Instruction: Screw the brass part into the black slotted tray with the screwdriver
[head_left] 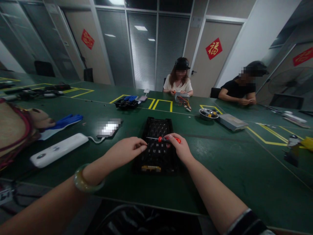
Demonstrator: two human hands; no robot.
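Note:
A black plastic frame (156, 158) with rows of slots lies lengthwise on the green table before me, a yellowish part at its near end. Over it, my right hand (179, 147) grips a screwdriver (160, 139) by its red handle, the thin shaft pointing left. My left hand (130, 148) is at the frame's left side, just below the screwdriver's tip. Its thumb and forefinger are pinched together; whatever is between them is too small or hidden to make out.
Left of me are a white power strip (61, 148), a phone (109, 128) and blue gloves (66, 122). Beyond the frame stand a black tray (126, 103) and a metal bowl (208, 117); a grey box (232, 121) is beside the bowl. Two people sit across the table.

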